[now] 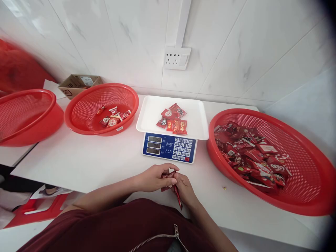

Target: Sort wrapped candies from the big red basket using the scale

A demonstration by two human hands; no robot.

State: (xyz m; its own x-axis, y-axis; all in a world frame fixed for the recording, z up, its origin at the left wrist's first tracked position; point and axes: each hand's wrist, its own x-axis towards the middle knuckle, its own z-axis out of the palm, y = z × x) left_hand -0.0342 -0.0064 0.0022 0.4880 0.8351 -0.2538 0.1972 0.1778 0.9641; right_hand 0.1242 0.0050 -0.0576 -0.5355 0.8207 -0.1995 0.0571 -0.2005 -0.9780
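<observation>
In front of the scale, my left hand (pixel 154 177) is closed, with a small red snack packet (pixel 166 188) pinched between thumb and fingers. My right hand (pixel 186 189) meets it from the other side, closed on another red snack packet (pixel 179 200) that hangs down below the fingers. Fingers partly cover both packets, so their exact number is hidden. Beyond my hands stands a blue digital scale (pixel 170 147), its white tray (pixel 149 112) bearing several red packets (pixel 173 119). The digits on its display are too faint to read surely.
To the right, a large red basket (pixel 312 175) holds many red packets (pixel 252 154). Another red basket (pixel 78 108) at the left holds several packets (pixel 113 120). A third red basket (pixel 49 119), a cardboard box (pixel 75 89) and a wall socket (pixel 177 58) are farther off.
</observation>
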